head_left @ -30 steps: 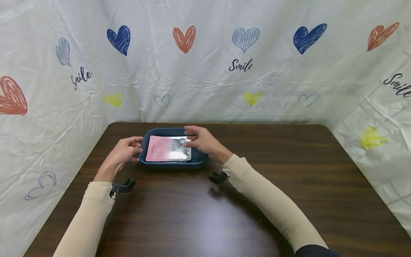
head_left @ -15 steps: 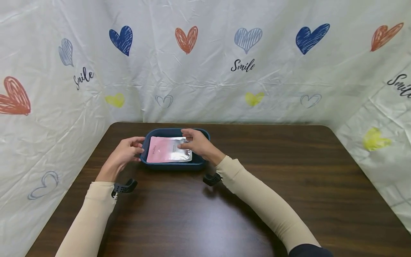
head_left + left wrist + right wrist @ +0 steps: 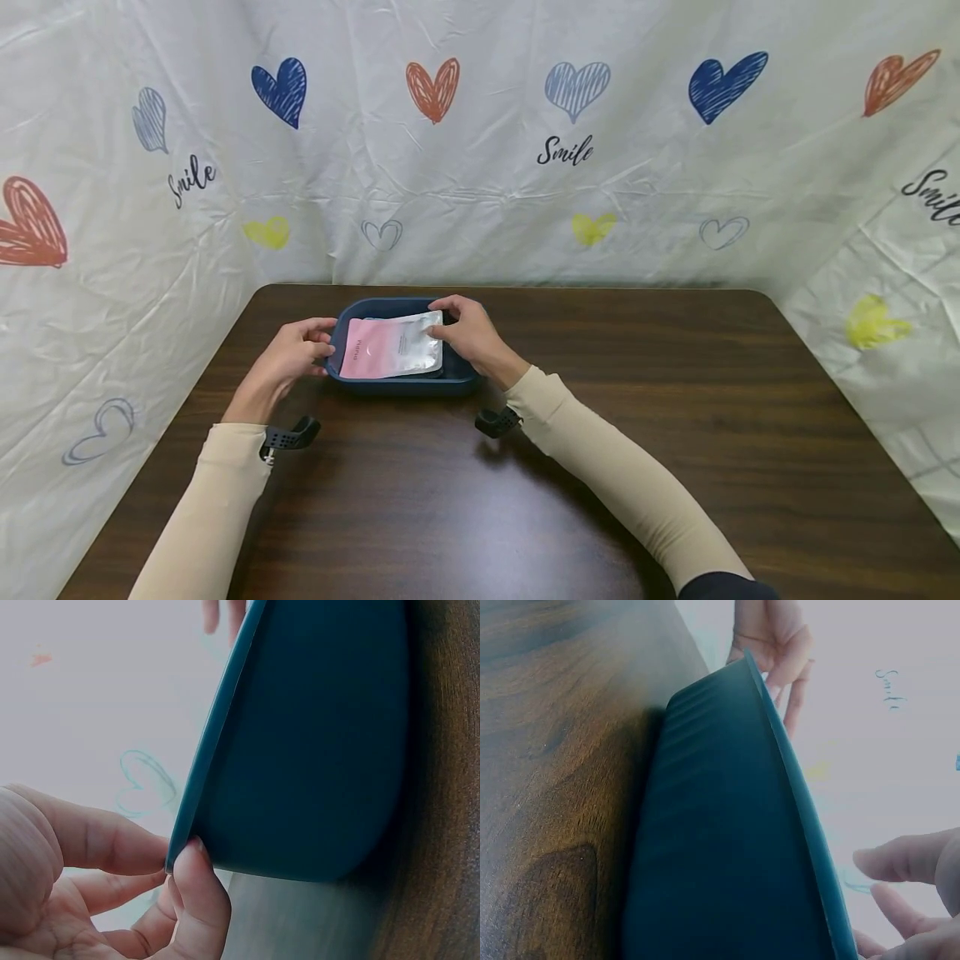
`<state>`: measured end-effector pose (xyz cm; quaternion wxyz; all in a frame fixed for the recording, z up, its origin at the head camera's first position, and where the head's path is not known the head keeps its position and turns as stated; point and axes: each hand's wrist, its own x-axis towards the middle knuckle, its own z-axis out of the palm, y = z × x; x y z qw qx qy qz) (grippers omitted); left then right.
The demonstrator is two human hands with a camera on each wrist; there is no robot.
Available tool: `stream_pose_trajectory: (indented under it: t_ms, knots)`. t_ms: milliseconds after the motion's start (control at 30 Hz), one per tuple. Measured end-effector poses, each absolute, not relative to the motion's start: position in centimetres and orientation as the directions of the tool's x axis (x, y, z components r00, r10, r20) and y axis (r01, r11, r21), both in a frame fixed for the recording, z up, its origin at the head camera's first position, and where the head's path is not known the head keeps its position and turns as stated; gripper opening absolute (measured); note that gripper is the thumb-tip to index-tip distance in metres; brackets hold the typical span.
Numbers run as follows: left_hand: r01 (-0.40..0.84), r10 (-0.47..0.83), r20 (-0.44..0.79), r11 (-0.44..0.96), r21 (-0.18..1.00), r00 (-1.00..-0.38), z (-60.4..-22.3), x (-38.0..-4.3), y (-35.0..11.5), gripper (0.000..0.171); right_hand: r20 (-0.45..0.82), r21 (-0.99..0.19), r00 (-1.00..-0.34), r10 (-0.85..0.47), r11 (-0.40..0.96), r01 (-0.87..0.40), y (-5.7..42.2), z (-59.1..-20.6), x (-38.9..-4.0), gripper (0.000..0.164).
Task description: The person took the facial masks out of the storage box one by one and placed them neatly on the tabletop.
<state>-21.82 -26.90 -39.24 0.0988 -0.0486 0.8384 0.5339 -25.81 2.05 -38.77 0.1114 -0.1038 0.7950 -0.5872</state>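
Note:
A dark blue tray (image 3: 405, 387) with rounded corners stands near the table's far edge. In it lies a flat foil pouch (image 3: 386, 346), pink at the left and silver at the right. Its right end is raised a little. At that end my right hand (image 3: 476, 337) pinches the pouch near its upper right corner; the tips behind it are hidden. My left hand (image 3: 288, 358) holds the tray's left end, and in the left wrist view the thumb and fingers pinch the tray rim (image 3: 214, 735). The right wrist view shows the tray's outer wall (image 3: 720, 825), but not the pouch.
The dark wooden table (image 3: 420, 492) extends in front and to the right. Behind it and at both sides hangs a white cloth (image 3: 480, 183) printed with hearts and "Smile". Black wrist straps (image 3: 292, 435) sit over beige sleeves (image 3: 198, 508).
My right hand has come down to the pouch's right side and taken hold of it. That end has risen and turned slightly. My left hand stays at the tray rim.

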Motion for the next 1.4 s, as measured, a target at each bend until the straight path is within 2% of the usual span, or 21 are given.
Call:
stream_pose_trajectory:
  t_ms: [133,300,367,567,767,1000,1400]
  knots:
    - [-0.178,0.029,-0.211,0.429,0.886,-0.977,-39.3,-21.8,-26.9,0.056,-0.078,-0.973,-0.960,-0.269,0.232,0.014,2.1,-38.7,-25.8,0.050]
    - [-0.168,0.031,-0.202,0.439,0.883,-0.979,-39.3,-21.7,-26.9,0.056,-0.135,-0.985,-0.938,-0.318,0.147,0.092,2.2,-38.7,-25.9,0.065]
    - [-0.167,0.029,-0.200,0.444,0.880,-0.979,-39.3,-21.7,-26.8,0.056,-0.154,-0.984,-0.924,-0.351,0.140,0.111,2.2,-38.7,-25.8,0.063]
    - [-0.174,0.020,-0.204,0.448,0.877,-0.979,-39.3,-21.8,-26.8,0.056,-0.195,-0.974,-0.872,-0.449,0.189,0.121,2.1,-38.6,-25.7,0.041]
    - [-0.174,0.020,-0.205,0.449,0.876,-0.979,-39.3,-21.8,-26.7,0.056,-0.240,-0.967,-0.830,-0.504,0.204,0.156,2.0,-38.4,-25.5,0.038]
    - [-0.170,0.024,-0.202,0.451,0.876,-0.979,-39.4,-21.8,-26.7,0.056,-0.221,-0.970,-0.862,-0.456,0.194,0.146,2.3,-37.9,-25.8,0.038]
    - [-0.170,0.026,-0.199,0.414,0.894,-0.980,-39.4,-21.6,-26.9,0.056,-0.205,-0.977,-0.869,-0.450,0.153,0.151,4.8,-36.5,-25.6,0.038]
